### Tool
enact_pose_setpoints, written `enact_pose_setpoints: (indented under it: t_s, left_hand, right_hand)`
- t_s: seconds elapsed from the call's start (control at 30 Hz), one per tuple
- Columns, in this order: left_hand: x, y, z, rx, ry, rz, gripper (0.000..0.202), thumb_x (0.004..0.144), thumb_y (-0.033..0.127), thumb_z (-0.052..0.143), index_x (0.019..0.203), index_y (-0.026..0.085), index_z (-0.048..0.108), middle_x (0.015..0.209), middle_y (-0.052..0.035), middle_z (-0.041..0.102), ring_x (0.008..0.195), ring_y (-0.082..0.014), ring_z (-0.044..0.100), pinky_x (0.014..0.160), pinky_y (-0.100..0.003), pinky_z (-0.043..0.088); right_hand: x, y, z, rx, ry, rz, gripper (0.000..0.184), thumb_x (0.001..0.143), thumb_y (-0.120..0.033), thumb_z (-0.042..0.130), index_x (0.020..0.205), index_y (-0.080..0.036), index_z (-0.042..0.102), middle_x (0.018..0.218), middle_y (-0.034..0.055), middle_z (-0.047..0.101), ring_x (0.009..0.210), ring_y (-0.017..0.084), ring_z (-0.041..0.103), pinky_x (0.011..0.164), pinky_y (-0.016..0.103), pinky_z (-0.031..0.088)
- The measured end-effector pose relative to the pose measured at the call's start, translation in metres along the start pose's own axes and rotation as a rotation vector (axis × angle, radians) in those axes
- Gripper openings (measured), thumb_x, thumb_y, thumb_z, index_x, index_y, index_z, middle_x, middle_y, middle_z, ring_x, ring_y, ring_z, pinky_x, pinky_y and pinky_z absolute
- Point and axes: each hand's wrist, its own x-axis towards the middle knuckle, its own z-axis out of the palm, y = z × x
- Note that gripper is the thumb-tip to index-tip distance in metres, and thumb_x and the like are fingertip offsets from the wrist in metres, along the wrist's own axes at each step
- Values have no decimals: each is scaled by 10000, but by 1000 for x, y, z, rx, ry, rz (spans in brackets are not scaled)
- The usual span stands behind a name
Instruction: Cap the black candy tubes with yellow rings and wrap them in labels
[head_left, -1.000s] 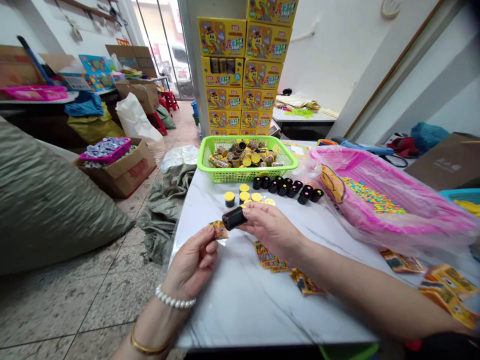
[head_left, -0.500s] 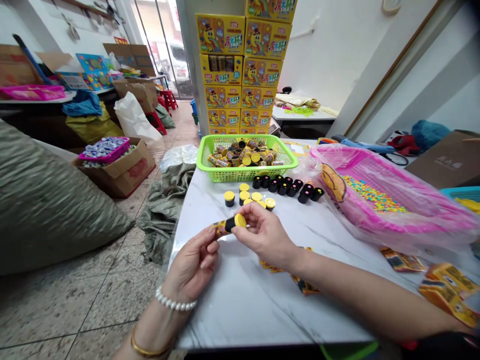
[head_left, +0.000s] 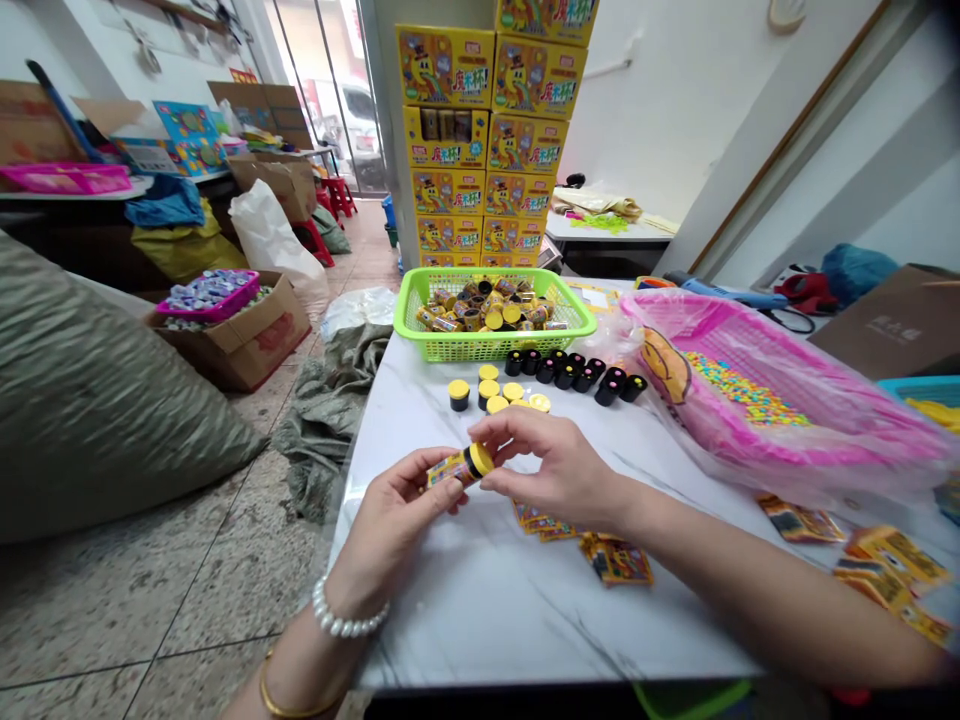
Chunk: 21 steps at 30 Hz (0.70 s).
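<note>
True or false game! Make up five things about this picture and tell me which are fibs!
1. The left hand holds a small yellow printed tube with a yellow cap. True.
2. That hand's wrist is bare. False: a white beaded bracelet circles it.
3. Tiny colourful pellets lie in the pink plastic basket. True.
4. The green plastic mesh basket stands on the white marble-patterned table. True.
5. It holds only blue things. False: many yellow printed containers lie inside.

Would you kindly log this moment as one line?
left hand: holds sleeved tube | right hand: at its yellow lid | beyond: green basket of small tubes
</note>
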Motion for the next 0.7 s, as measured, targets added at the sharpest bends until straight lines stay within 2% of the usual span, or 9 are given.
enact_pose_setpoints:
  t_s: [0.13, 0.23, 0.37, 0.43, 0.53, 0.6, 0.63, 0.7]
  left_hand:
    - [0, -4, 3, 63, -106, -57, 278, 705, 254, 817, 949, 143, 746, 877, -84, 725, 701, -134, 616, 681, -229, 493]
    - [0, -5, 6, 101, -142, -80, 273, 712, 253, 811, 952, 140, 745, 880, -91, 725, 696, -129, 614, 661, -217, 491]
    - [0, -8, 9, 114, -153, -117, 284, 710, 254, 810, 960, 142, 737, 879, -99, 732, 692, -144, 629, 646, -231, 507]
    - [1, -10, 11, 139, -143, -106, 288, 699, 231, 819, 963, 151, 737, 904, -98, 738, 744, -152, 642, 695, -232, 514]
    - [2, -11, 13, 186, -153, -87, 254, 714, 230, 811, 946, 158, 737, 875, -80, 735, 767, -145, 640, 718, -214, 506]
    - [2, -10, 14, 196, -179, -96, 227, 745, 264, 787, 936, 153, 734, 803, -69, 719, 717, -137, 626, 682, -212, 506]
    - [2, -10, 14, 188, -190, -104, 232, 752, 277, 781, 939, 150, 732, 771, -64, 708, 687, -134, 616, 658, -214, 505]
    - [3, -9, 14, 145, -195, -124, 253, 747, 282, 783, 951, 144, 726, 743, -62, 693, 642, -129, 600, 610, -215, 499]
  right_hand:
    - [-14, 4, -9, -187, -57, -171, 168, 833, -256, 686, 983, -187, 656, 930, 72, 672, 765, 149, 643, 717, 300, 577]
    - [-27, 11, -9, -202, -4, -159, 222, 839, -317, 696, 1018, -190, 660, 936, 85, 685, 765, 160, 658, 711, 307, 577]
    - [-42, 19, -2, -171, 57, -126, 211, 839, -320, 693, 1016, -206, 675, 974, 91, 694, 874, 187, 670, 782, 332, 569]
    - [-45, 21, 4, -106, 80, -44, 230, 805, -334, 725, 985, -195, 689, 937, 87, 696, 817, 179, 672, 746, 320, 570]
    - [-46, 19, 10, 68, 106, 247, 251, 759, -381, 759, 884, -172, 700, 792, 53, 697, 653, 147, 647, 613, 281, 550]
    - [-45, 16, 11, 165, 57, 416, 261, 775, -417, 736, 795, -161, 693, 695, 32, 681, 586, 132, 621, 541, 254, 515]
    - [-44, 14, 10, 186, 27, 445, 267, 788, -424, 723, 781, -159, 689, 681, 29, 676, 584, 130, 620, 539, 250, 512]
    - [-43, 12, 6, 174, 8, 386, 269, 789, -409, 728, 887, -160, 696, 778, 43, 689, 649, 138, 644, 607, 268, 544]
